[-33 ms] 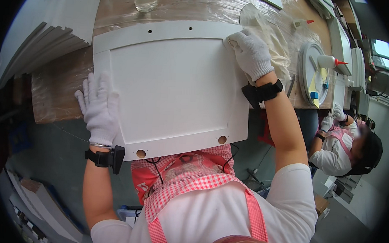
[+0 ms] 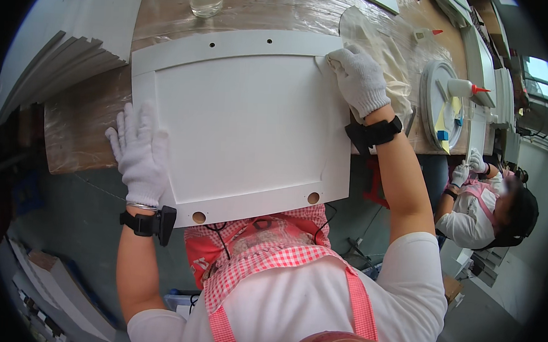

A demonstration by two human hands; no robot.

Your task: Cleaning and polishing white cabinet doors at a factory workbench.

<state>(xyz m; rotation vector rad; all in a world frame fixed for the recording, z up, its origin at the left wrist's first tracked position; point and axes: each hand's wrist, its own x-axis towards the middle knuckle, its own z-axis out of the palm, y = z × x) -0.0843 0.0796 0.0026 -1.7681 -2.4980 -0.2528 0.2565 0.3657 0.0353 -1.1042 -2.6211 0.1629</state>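
Note:
A white framed panel [image 2: 239,119], like a cabinet door, lies flat before me, its near edge reaching over the table edge. Two round holes pierce its near rail, and two small dark holes sit in the far one. My left hand [image 2: 140,151], in a white knitted glove, rests spread along the panel's left edge. At the far right corner my right hand [image 2: 359,79], gloved alike, is closed with curled fingers against the frame. Whatever it pinches is hidden. A cream cloth or bag [image 2: 388,65] lies crumpled just beyond that hand.
Stacked white panels [image 2: 75,55] stand at the left. A glass jar [image 2: 204,0] is at the back. To the right, a round grey lid [image 2: 434,86] holds a red-tipped white bottle [image 2: 461,88]. A gloved co-worker [image 2: 480,206] works at the far right. Plastic film covers the wooden table [image 2: 78,123].
My right hand has shifted slightly to the right along the panel's corner. My left hand and the panel stay put.

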